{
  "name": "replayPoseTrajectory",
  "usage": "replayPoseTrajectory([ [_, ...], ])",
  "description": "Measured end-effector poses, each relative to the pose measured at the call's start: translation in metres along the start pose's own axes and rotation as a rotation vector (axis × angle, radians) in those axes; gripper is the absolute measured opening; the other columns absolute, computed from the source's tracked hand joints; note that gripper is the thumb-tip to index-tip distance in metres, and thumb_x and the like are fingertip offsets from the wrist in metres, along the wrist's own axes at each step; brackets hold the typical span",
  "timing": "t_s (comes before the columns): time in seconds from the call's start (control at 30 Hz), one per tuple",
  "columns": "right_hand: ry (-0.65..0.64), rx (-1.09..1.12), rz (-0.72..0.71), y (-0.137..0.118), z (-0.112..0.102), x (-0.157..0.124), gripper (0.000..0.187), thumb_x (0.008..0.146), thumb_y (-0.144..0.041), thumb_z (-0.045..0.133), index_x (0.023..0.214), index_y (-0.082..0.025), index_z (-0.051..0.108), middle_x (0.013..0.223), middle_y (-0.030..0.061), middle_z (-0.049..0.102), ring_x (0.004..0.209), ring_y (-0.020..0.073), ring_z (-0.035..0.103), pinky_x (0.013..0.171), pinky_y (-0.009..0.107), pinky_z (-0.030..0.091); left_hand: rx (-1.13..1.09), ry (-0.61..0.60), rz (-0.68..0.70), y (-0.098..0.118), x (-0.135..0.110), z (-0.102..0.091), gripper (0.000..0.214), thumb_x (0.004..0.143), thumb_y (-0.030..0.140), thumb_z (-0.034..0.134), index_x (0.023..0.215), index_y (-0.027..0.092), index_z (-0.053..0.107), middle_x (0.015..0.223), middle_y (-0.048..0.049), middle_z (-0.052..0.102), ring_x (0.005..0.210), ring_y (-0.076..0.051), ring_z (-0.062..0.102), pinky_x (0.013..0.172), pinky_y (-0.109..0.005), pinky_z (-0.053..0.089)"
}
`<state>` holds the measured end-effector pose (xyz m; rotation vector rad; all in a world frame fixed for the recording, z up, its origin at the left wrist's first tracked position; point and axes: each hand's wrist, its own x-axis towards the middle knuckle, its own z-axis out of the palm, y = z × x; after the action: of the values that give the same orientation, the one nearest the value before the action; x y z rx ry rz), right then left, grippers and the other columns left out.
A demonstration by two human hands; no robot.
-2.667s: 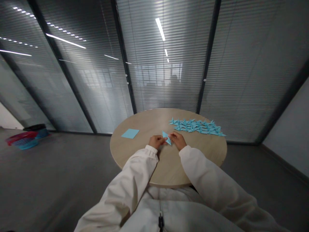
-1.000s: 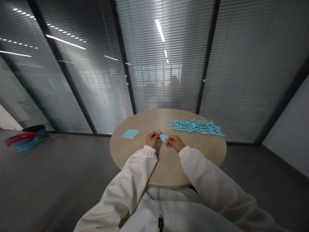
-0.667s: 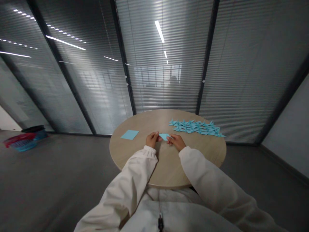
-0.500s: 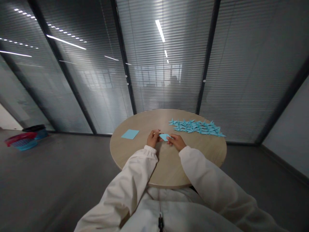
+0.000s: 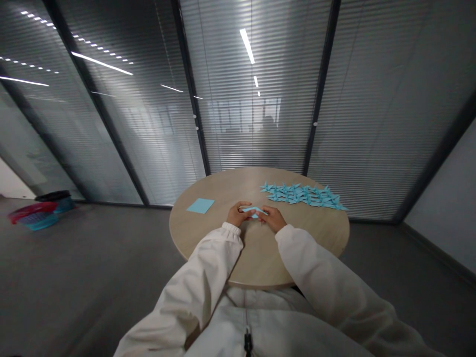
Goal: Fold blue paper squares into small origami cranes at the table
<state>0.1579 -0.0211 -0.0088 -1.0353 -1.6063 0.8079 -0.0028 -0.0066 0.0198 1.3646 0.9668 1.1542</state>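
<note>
Paper, a pale blue origami fold (image 5: 253, 210), is pinched between our left hand (image 5: 237, 214) and right hand (image 5: 273, 218), fingers (image 5: 265, 210) pressed together as if to hold it taut above the round wooden table (image 5: 260, 253).

Round wooden table (image 5: 260, 258), glass partitions (image 5: 372, 99) with slatted blinds, dark grey floor (image 5: 92, 277), strip-light reflections (image 5: 101, 63)

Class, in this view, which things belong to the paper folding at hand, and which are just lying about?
Part of the folding:
left hand
right hand
folded blue paper
square blue sheet
rows of origami cranes
round wooden table

Just lying about:
red and blue baskets on the floor
</note>
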Motion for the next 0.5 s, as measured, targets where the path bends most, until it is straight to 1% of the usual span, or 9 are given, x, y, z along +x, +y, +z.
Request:
replayPoseTrajectory([
  [0.07,0.015,0.011,0.016,0.000,0.000,0.000,0.025,0.072,-0.042,0.057,0.069,-0.018,0.058,0.057,-0.0020,0.059,0.050,0.0109,0.053,0.053,0.023,0.044,-0.017,-0.016,-0.016,-0.002,0.002,0.000,0.058,0.042,0.033,0.083,0.090,0.011,0.059,0.060,0.0010,0.062,0.051,-0.011,0.059,0.054,-0.025,0.052],
  [0.13,0.030,0.034,0.040,0.000,-0.001,0.000,0.025,0.071,-0.043,0.057,0.073,-0.018,0.058,0.056,-0.0021,0.059,0.050,0.0118,0.054,0.052,0.023,0.044,-0.032,-0.024,-0.020,-0.004,0.003,-0.001,0.053,0.040,0.035,0.083,0.081,0.011,0.061,0.062,-0.0004,0.063,0.053,-0.012,0.059,0.055,-0.025,0.052],
  [0.2,0.051,0.054,0.061,0.000,0.000,0.000,0.025,0.070,-0.043,0.058,0.078,-0.019,0.056,0.057,-0.0024,0.059,0.051,0.0126,0.054,0.051,0.024,0.044,-0.043,-0.021,-0.019,-0.006,0.004,-0.001,0.048,0.040,0.038,0.082,0.073,0.011,0.061,0.061,-0.0004,0.063,0.053,-0.011,0.059,0.054,-0.024,0.051],
  [0.3,0.082,0.045,0.058,0.000,0.001,0.000,0.026,0.070,-0.042,0.058,0.084,-0.020,0.053,0.062,-0.0023,0.060,0.053,0.0137,0.056,0.051,0.025,0.045,-0.062,-0.013,-0.017,-0.009,0.006,-0.001,0.046,0.041,0.040,0.081,0.070,0.010,0.061,0.059,-0.0001,0.062,0.051,-0.010,0.057,0.052,-0.023,0.050],
  [0.33,0.091,0.021,0.036,-0.001,0.001,-0.001,0.026,0.071,-0.040,0.058,0.086,-0.020,0.053,0.066,-0.0016,0.060,0.056,0.0142,0.056,0.053,0.026,0.045,-0.069,-0.010,-0.016,-0.010,0.007,-0.002,0.046,0.041,0.039,0.081,0.070,0.010,0.061,0.058,0.0001,0.061,0.051,-0.010,0.057,0.052,-0.023,0.050],
  [0.4,0.119,-0.043,-0.046,-0.002,0.001,-0.001,0.026,0.071,-0.037,0.058,0.091,-0.021,0.054,0.079,0.0011,0.061,0.069,0.0158,0.058,0.059,0.027,0.047,-0.082,-0.008,-0.016,-0.012,0.008,-0.002,0.044,0.042,0.037,0.082,0.070,0.010,0.060,0.058,0.0008,0.060,0.050,-0.009,0.056,0.052,-0.022,0.050],
  [0.5,0.144,-0.106,-0.197,-0.006,-0.001,-0.002,0.032,0.070,-0.032,0.061,0.100,-0.022,0.055,0.098,0.0049,0.056,0.090,0.0182,0.055,0.069,0.029,0.048,-0.086,-0.026,-0.031,-0.013,0.009,-0.003,0.041,0.045,0.034,0.081,0.071,0.011,0.059,0.055,0.0021,0.059,0.049,-0.009,0.056,0.052,-0.022,0.050],
])
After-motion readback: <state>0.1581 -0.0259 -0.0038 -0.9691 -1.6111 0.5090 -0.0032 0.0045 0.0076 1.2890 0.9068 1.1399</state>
